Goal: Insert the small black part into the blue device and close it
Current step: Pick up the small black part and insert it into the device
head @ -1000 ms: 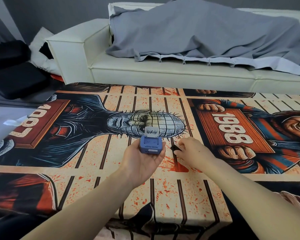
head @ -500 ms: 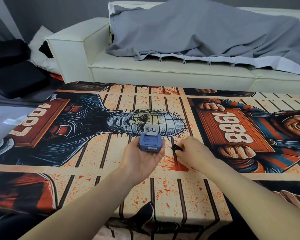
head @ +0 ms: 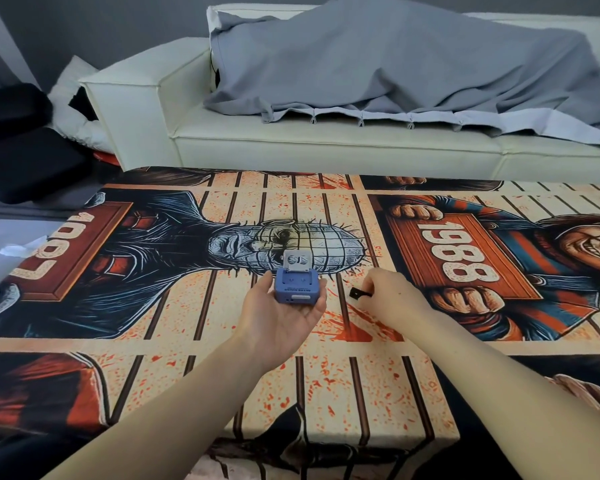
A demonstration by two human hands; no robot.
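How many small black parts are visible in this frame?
1. The small black part is pinched in the right hand, beside the blue device on the left hand. Others may be hidden.

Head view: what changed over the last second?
The right hand lifted slightly and turned the small black part out into view, pinched in its fingertips, pointing toward the blue device. Unchanged: left hand cradles the device, lid open, part not inserted.

1. A clear gap lies between the small black part (head: 356, 293), pinched in the right hand (head: 392, 299), and the blue device (head: 297, 285).
2. The device's raised lid (head: 296, 261) blocks its far side.
3. The left hand (head: 280, 315) cups it from below.
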